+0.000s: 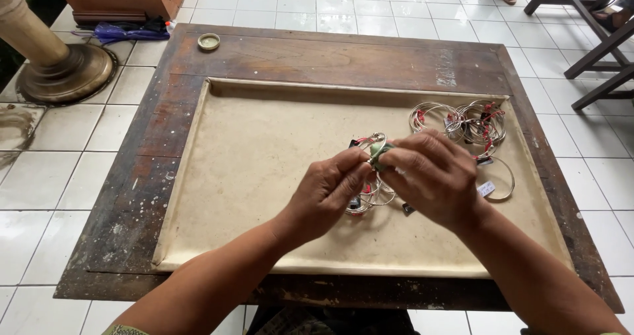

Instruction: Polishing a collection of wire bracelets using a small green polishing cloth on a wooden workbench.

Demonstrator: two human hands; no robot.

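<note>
Both hands, left (pixel 327 193) and right (pixel 432 176), pinch a small green stone bead (pixel 378 153) among thin silver wire bangles (pixel 370 196) over the padded wooden table (pixel 264 176); tagged silver bangles (pixel 472 124) lie heaped beyond, seemingly finished.

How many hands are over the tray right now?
2: the left hand and the right hand, both at the middle of the padded tray, meeting on a green bead and wire rings.

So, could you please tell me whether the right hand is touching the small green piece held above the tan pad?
Touching. The head view shows the right hand with its fingertips pinched on the green piece, no gap between them.
</note>
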